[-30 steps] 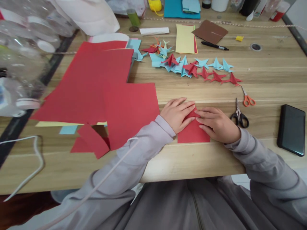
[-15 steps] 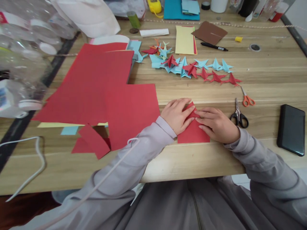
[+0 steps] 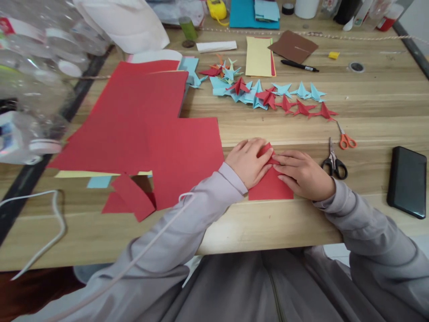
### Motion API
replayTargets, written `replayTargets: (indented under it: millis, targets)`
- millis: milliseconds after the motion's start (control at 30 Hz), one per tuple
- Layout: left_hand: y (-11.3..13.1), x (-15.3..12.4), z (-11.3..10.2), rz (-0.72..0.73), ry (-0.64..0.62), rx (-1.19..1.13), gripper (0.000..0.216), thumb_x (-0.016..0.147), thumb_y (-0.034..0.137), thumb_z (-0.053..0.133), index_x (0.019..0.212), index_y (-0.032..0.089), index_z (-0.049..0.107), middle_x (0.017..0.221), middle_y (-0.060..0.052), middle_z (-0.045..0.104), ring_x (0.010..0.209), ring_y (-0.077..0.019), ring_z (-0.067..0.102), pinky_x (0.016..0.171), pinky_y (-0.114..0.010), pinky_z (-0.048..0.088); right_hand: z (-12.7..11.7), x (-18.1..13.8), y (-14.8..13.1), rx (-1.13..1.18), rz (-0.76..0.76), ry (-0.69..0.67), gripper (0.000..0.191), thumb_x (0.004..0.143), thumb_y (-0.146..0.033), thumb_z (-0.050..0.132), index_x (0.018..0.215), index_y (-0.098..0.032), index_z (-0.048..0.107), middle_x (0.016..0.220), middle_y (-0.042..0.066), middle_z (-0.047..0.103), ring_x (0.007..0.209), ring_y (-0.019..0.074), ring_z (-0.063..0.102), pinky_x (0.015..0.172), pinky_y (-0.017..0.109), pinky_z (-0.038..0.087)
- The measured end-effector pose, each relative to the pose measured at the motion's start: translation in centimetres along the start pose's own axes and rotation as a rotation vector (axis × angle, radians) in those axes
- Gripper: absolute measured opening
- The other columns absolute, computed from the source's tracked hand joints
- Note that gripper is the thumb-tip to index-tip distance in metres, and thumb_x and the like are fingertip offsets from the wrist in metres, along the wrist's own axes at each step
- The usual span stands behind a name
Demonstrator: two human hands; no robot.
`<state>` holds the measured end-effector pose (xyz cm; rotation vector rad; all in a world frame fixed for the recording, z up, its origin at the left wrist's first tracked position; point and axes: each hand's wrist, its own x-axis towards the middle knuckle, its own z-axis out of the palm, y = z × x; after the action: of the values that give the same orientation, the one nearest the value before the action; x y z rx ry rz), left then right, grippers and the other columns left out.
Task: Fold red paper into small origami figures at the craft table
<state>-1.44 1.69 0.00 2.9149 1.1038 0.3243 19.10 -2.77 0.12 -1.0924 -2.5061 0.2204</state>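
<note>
A small piece of red paper (image 3: 270, 187) lies on the wooden table (image 3: 368, 116) near its front edge. My left hand (image 3: 248, 161) presses on its left side, fingers bent over a raised red flap. My right hand (image 3: 301, 173) rests on its right side, fingers lying flat and pointing left, tips meeting the left hand at the fold. Most of the paper is hidden under both hands.
Large red sheets (image 3: 144, 120) cover the table's left. Folded red and blue paper shapes (image 3: 268, 91) lie in a row behind. Black scissors (image 3: 334, 162), orange scissors (image 3: 345, 138), a dark phone (image 3: 408, 181), yellow paper (image 3: 258, 56), a black pen (image 3: 299, 65) and plastic bottles (image 3: 30, 89) surround the spot.
My left fingers have curled slightly and lifted a red flap of the paper at the fold. My right hand has stayed in place.
</note>
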Motion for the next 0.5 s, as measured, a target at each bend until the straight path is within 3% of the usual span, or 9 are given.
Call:
replayTargets:
  millis: [100, 500]
  targets:
    - [-0.03, -0.05, 0.05, -0.008, 0.014, 0.006, 0.044, 0.091, 0.039, 0.044, 0.124, 0.014, 0.059, 0.133, -0.019, 0.053, 0.121, -0.0319, 0.050, 0.096, -0.048, 0.043, 0.00, 0.03, -0.05, -0.004, 0.003, -0.001, 0.028, 0.089, -0.021, 0.050, 0.108, -0.015, 0.070, 0.123, 0.010, 0.065, 0.113, 0.0286, 0.056, 0.091, 0.048, 0.050]
    - [-0.39, 0.15, 0.15, -0.044, -0.007, -0.065, 0.040, 0.096, 0.032, 0.034, 0.124, 0.021, 0.061, 0.131, -0.004, 0.060, 0.124, -0.0286, 0.048, 0.095, -0.046, 0.041, 0.04, 0.01, -0.02, -0.006, 0.001, -0.004, 0.028, 0.090, -0.021, 0.050, 0.108, -0.015, 0.070, 0.123, 0.010, 0.065, 0.114, 0.0277, 0.055, 0.092, 0.047, 0.050]
